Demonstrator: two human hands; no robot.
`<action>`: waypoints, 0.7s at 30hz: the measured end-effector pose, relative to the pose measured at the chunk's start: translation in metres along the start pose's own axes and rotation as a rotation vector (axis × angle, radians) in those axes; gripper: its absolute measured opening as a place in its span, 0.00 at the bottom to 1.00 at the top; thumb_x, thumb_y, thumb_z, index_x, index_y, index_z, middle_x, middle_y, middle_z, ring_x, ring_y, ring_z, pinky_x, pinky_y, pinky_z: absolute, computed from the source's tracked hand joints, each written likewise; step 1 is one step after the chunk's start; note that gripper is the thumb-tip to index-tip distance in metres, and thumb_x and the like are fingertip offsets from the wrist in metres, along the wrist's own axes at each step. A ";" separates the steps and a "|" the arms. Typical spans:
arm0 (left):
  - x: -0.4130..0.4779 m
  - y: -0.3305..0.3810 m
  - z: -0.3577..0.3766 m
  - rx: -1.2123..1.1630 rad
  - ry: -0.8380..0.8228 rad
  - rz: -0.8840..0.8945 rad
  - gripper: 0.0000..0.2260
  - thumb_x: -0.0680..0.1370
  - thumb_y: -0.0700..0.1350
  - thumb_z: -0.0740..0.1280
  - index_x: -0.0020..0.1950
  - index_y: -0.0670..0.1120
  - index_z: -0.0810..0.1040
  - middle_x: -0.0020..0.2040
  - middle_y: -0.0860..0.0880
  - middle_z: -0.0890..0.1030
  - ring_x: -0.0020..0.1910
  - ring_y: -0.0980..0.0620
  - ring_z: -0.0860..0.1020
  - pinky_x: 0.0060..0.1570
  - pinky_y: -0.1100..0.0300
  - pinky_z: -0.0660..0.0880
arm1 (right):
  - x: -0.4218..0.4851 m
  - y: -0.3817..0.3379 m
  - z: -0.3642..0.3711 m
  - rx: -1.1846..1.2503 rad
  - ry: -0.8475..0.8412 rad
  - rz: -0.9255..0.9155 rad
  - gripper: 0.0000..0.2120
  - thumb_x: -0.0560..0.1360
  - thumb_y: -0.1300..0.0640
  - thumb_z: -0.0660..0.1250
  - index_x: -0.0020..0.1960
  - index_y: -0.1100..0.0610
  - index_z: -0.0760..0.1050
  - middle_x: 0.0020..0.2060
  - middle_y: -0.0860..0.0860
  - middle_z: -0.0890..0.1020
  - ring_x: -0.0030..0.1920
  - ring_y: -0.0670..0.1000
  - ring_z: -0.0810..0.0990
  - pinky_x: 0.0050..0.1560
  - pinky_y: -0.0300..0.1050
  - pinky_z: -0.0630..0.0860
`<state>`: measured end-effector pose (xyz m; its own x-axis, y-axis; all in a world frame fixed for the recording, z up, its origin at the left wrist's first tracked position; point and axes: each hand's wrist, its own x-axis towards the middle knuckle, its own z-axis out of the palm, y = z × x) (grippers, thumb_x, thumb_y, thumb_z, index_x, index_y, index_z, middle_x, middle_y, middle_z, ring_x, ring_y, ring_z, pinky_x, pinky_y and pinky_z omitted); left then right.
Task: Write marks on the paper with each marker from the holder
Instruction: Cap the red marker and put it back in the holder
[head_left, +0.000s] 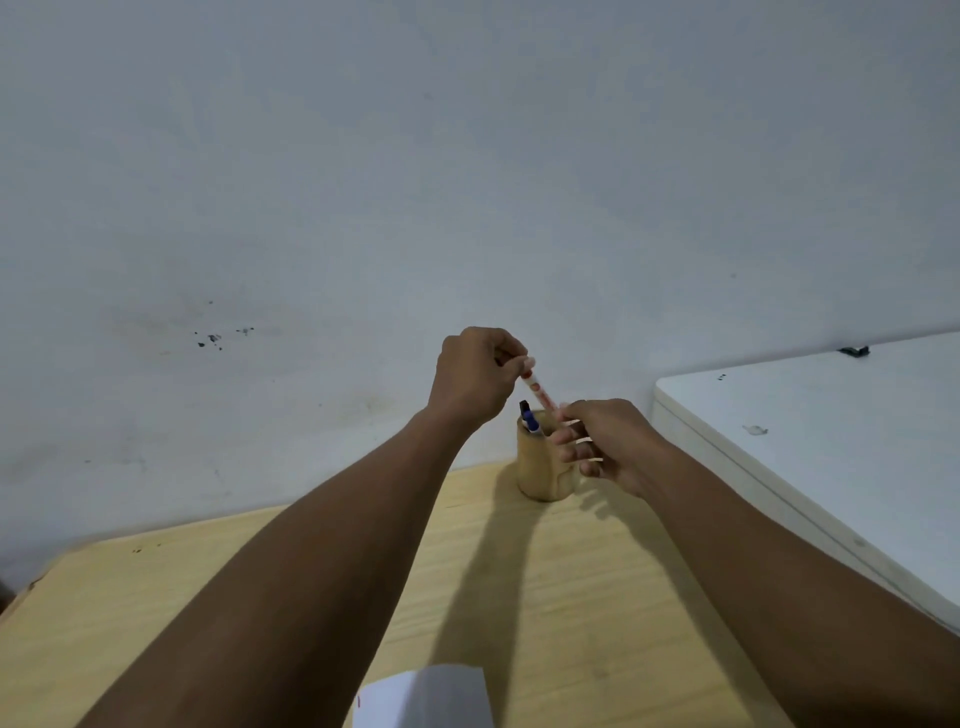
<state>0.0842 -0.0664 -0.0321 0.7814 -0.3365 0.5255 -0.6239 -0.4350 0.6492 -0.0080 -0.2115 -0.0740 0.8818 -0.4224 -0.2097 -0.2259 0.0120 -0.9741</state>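
Left hand (475, 376) pinches top end of red marker (540, 391); right hand (605, 444) closes round its lower end, fingers curled, just above holder (543, 462). Blue marker (530, 420) stands in holder, left of right hand. Paper (431, 696) lies well back toward body, red mark on it. Risks, imo: cap pulls off w/ a jerk, knuckles knock holder over; marker slips from pinch.

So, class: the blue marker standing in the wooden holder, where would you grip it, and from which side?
Pinch the blue marker by its dark top end, coming from above. Only that end shows above the wooden holder's rim; the rest sits inside. Both hands, left hand and right hand, hold the red marker.
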 end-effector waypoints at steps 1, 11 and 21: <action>0.000 -0.004 0.006 0.002 -0.017 -0.008 0.05 0.75 0.45 0.77 0.49 0.44 0.88 0.41 0.50 0.87 0.40 0.54 0.85 0.44 0.60 0.82 | 0.003 0.004 -0.002 -0.008 0.003 0.006 0.09 0.76 0.57 0.67 0.52 0.59 0.84 0.35 0.54 0.83 0.30 0.51 0.79 0.29 0.42 0.70; -0.006 -0.025 0.044 0.051 -0.191 -0.045 0.09 0.76 0.48 0.75 0.51 0.44 0.87 0.47 0.48 0.89 0.48 0.53 0.85 0.49 0.60 0.80 | 0.016 0.023 -0.002 -0.007 -0.001 0.034 0.10 0.79 0.57 0.67 0.56 0.61 0.81 0.38 0.55 0.85 0.31 0.51 0.80 0.28 0.41 0.71; -0.008 -0.049 0.049 0.327 -0.267 0.115 0.10 0.77 0.44 0.73 0.57 0.49 0.87 0.55 0.48 0.83 0.54 0.48 0.80 0.48 0.59 0.74 | 0.020 0.033 -0.003 -0.026 0.002 0.058 0.10 0.78 0.58 0.66 0.55 0.61 0.81 0.39 0.56 0.85 0.33 0.52 0.81 0.31 0.43 0.72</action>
<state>0.1088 -0.0838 -0.0949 0.7092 -0.5838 0.3953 -0.7044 -0.6092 0.3642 0.0007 -0.2225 -0.1099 0.8660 -0.4237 -0.2657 -0.2875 0.0128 -0.9577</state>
